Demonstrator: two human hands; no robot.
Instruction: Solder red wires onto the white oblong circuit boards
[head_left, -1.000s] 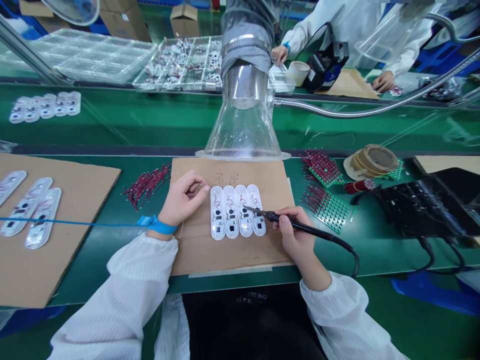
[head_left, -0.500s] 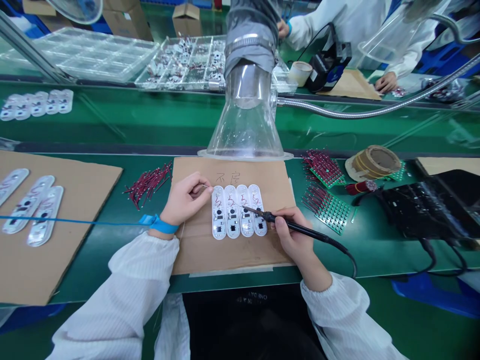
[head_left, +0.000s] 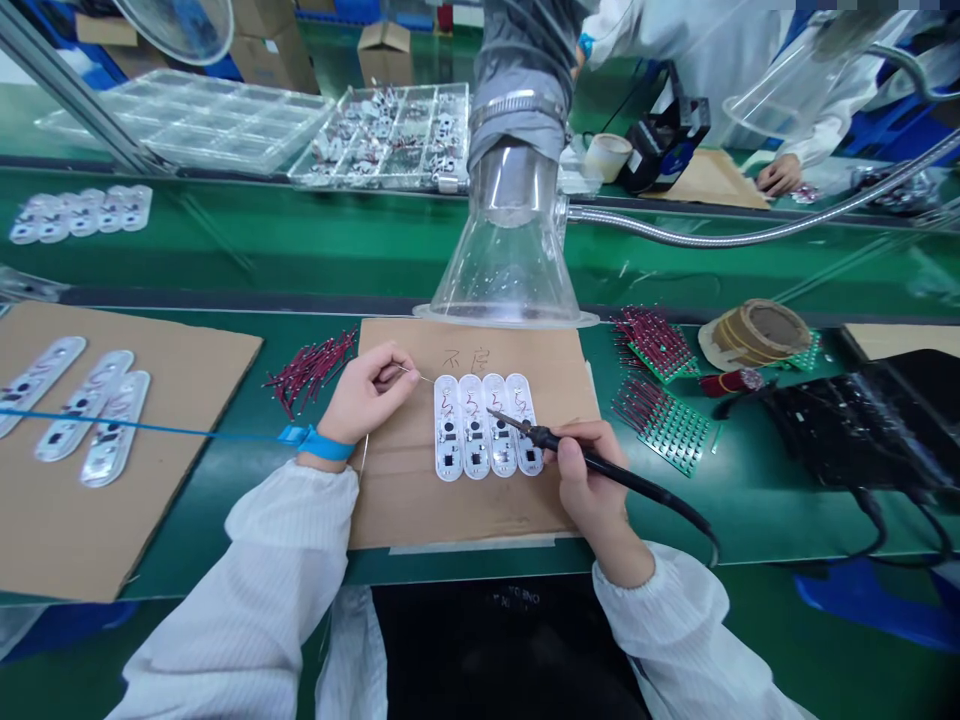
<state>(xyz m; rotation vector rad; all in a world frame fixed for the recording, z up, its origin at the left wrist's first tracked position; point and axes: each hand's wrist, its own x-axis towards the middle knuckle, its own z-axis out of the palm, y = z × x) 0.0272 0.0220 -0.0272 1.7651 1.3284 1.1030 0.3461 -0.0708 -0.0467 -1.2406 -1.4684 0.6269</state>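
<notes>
My right hand (head_left: 589,470) is shut on a black soldering iron (head_left: 585,452), with its thin tip over the upper part of a row of several white oblong circuit boards (head_left: 474,450). Whether the tip touches a board I cannot tell. My left hand (head_left: 366,395) pinches a thin solder wire (head_left: 414,374), whose end stops just left of the top of the leftmost board. The boards carry red squiggled traces and small black parts. They lie on a brown cardboard sheet (head_left: 405,500). A blue wrist strap (head_left: 319,443) circles my left wrist.
A clear fume hood funnel (head_left: 510,260) stands just beyond the cardboard. Red-wired parts lie loose (head_left: 311,370) to its left and in green perforated boards (head_left: 664,428) to its right. More white boards rest on cardboard (head_left: 97,415). A co-worker's hand (head_left: 780,176) works across the belt.
The whole view has shifted slightly right. The solder wire's end has moved right, closer to the leftmost board. The iron tip now sits further left relative to the boards.
</notes>
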